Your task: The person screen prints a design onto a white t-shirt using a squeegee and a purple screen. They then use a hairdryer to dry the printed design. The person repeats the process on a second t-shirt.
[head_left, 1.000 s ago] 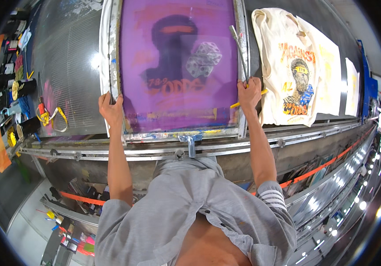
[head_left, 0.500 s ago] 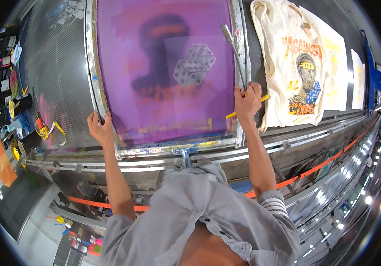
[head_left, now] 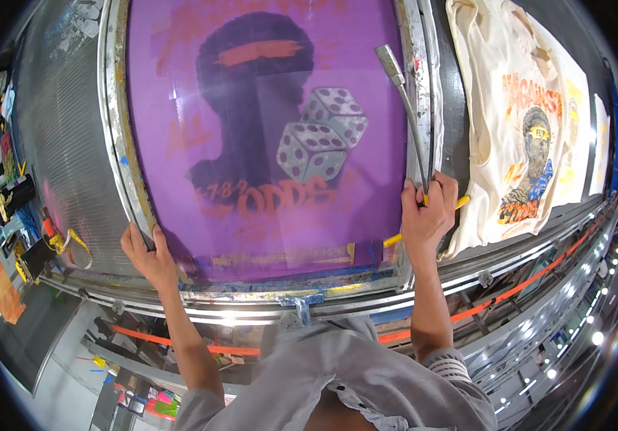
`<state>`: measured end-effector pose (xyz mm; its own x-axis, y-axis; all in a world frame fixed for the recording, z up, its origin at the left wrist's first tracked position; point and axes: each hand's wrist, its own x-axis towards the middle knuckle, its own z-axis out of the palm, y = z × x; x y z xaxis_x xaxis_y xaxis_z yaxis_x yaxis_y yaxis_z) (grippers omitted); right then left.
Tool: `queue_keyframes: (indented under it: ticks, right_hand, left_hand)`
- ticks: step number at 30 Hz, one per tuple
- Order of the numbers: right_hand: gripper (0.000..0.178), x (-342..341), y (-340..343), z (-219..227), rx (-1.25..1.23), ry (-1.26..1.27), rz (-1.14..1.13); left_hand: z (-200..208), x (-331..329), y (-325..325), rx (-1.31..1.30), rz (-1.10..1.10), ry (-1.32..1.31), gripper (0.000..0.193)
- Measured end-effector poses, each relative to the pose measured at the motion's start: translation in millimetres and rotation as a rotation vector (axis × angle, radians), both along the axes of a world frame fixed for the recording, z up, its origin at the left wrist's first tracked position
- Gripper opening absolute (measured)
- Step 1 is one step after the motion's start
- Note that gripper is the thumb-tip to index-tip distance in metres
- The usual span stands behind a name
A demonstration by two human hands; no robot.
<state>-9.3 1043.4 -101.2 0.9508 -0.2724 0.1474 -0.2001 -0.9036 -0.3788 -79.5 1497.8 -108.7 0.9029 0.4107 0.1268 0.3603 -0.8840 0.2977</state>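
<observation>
Before me lies a silk screen with purple mesh (head_left: pixel 169 179) in a metal frame (head_left: pixel 118 144). Dark shapes, two dice and reddish lettering show on or through the mesh. My left hand (head_left: pixel 152 255) grips the frame's left side near its lower corner, thumb on the inner edge. On the opposite side, my right hand (head_left: pixel 431 215) is closed round a T-handle socket wrench (head_left: pixel 415 122) and rests against the frame. The wrench's yellow crossbar sticks out on both sides of the fist, while its steel shaft and socket point away from me along the frame.
A cream printed sweatshirt (head_left: pixel 492 136) lies flat to the right, with white printed sheets (head_left: pixel 575 129) beyond it. Yellow-handled scissors or snips (head_left: pixel 54 237) and assorted tools lie at the left. A metal rail (head_left: pixel 223 314) and an orange strip (head_left: pixel 395 336) run along the table's near side.
My head view has moved closer to the screen, so the print shows larger and sharper. Both hands keep their grip on the frame sides; the wrench stays in my right hand.
</observation>
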Motion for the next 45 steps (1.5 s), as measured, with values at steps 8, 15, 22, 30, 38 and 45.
queue_keyframes:
  ticks: [8, 15, 22, 30, 38, 45]
  right_hand:
    - [0.026, -3.8, -3.8, 0.2, 0.188, -0.014, -0.051]
    - [0.028, -3.8, -2.8, 1.2, 0.091, -0.004, -0.021]
    - [0.028, 0.3, -4.1, 1.4, 0.09, -0.011, 0.023]
    - [0.026, -0.8, -3.2, 1.1, 0.06, 0.016, 0.007]
    - [0.028, -3.2, -4.5, 1.3, 0.094, 0.046, -0.016]
    - [0.029, -1.4, -5.3, 3.8, 0.029, 0.037, 0.041]
  left_hand:
    - [7.2, 3.0, -9.5, 0.04, -0.031, -0.028, 0.047]
    - [38.5, 73.5, -146.1, -0.082, -0.377, 0.164, 0.063]
    - [23.3, 107.1, -265.3, -0.259, -0.619, 0.446, 0.094]
    - [12.3, 105.5, -273.9, -0.14, -0.631, 0.53, 0.102]
    - [13.3, 105.3, -270.4, -0.189, -0.678, 0.562, 0.098]
    - [14.2, 104.8, -270.9, -0.147, -0.66, 0.537, 0.098]
